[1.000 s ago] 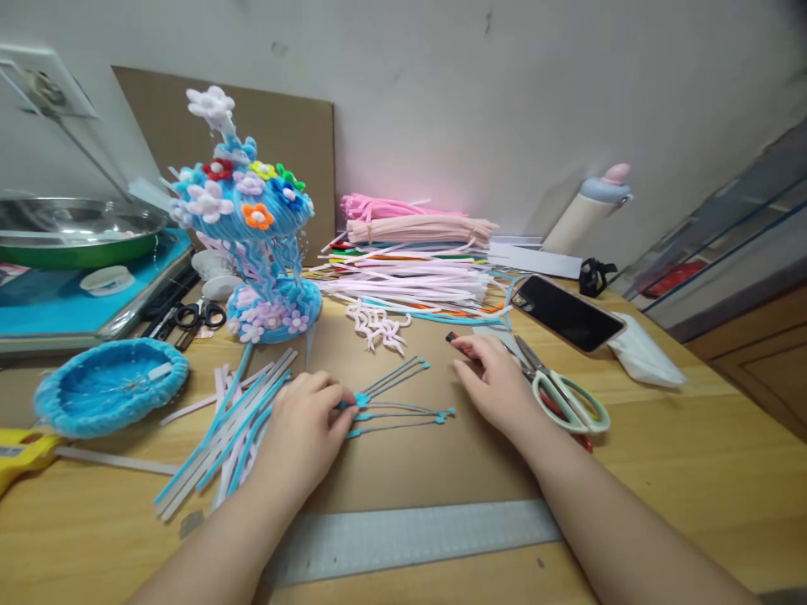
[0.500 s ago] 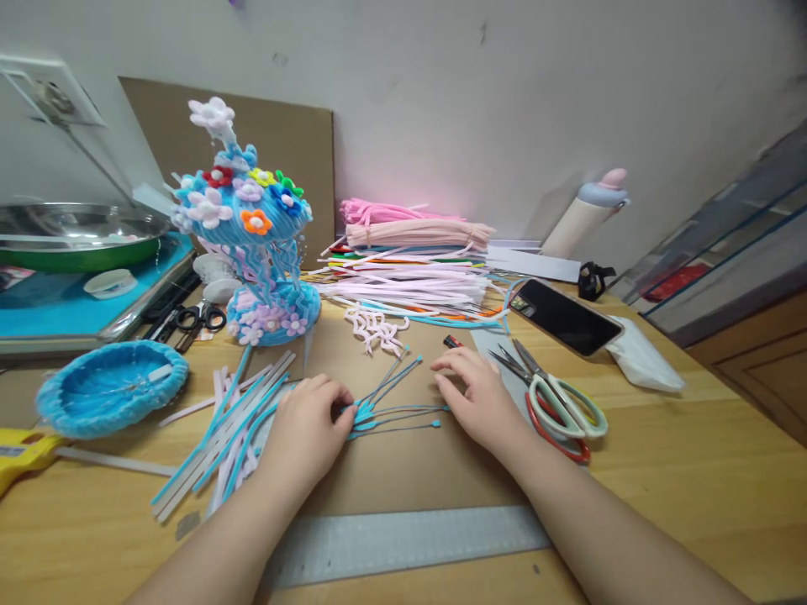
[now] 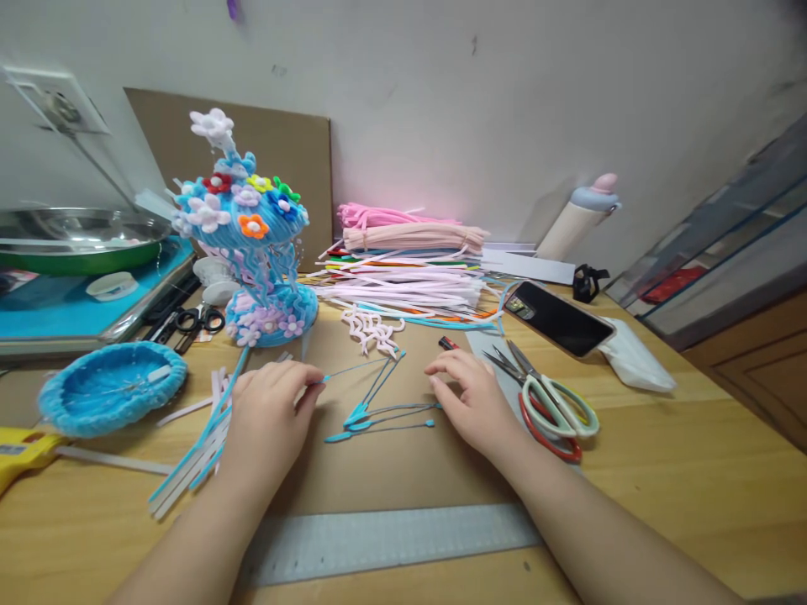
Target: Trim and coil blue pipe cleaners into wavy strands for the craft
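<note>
Pinched between thumb and fingertips of the left hand [image 3: 268, 403] is the near-left end of one thin blue stem [image 3: 353, 368], which runs right and far to a small curled tip near the white squiggle [image 3: 373, 326]. That grip is closed on the stem, just above the brown cardboard sheet [image 3: 403, 462] that covers the middle of the tabletop [image 3: 693, 470]. The right hand [image 3: 470, 395] rests palm down on the cardboard with its fingers loosely spread and its grip open, holding nothing; its fingertips lie just right of the other blue stems [image 3: 384, 418], which lie fanned out flat between the two hands. Left of the left hand lies a loose bundle of blue and white strips [image 3: 195, 458]. Right of the right hand, just beside it, lie scissors [image 3: 548, 399] with pale green and red handles, and farther off a black phone [image 3: 558, 318]. At far left stands a blue flowered ornament [image 3: 252, 244], with a blue woven dish [image 3: 110, 388] nearer. A stack of coloured pipe cleaners [image 3: 409, 269] lies against the far wall. A metal ruler [image 3: 391, 542] lies along the near edge.
</note>
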Demonstrator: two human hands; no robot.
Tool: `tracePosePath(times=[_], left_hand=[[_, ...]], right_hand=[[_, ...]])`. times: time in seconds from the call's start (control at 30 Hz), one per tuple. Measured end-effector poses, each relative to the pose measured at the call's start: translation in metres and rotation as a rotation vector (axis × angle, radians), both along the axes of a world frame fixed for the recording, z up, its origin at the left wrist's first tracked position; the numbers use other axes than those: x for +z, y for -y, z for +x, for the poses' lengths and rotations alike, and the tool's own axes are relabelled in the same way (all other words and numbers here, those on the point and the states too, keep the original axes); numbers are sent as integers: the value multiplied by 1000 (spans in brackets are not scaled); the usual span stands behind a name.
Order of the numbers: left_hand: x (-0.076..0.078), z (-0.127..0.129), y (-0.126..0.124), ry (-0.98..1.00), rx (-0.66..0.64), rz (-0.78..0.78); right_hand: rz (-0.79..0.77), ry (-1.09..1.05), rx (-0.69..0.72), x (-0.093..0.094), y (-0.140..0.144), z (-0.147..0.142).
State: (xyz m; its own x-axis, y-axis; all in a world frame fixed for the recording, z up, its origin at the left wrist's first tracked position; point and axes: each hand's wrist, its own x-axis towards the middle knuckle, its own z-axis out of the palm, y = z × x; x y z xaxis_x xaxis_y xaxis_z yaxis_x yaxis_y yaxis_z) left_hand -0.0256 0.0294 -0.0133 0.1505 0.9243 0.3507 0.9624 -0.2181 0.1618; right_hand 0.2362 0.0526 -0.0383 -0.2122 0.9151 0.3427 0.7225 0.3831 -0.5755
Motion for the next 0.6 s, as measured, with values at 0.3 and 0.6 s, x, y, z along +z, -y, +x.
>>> tracePosePath(times=[0.3, 0.6], left_hand=[[12, -2, 13, 426, 81, -65], [9, 43, 37, 1620, 162, -544]], right_hand=[[-17, -86, 101, 8, 7, -5], [-781, -801, 220, 12, 49, -44]])
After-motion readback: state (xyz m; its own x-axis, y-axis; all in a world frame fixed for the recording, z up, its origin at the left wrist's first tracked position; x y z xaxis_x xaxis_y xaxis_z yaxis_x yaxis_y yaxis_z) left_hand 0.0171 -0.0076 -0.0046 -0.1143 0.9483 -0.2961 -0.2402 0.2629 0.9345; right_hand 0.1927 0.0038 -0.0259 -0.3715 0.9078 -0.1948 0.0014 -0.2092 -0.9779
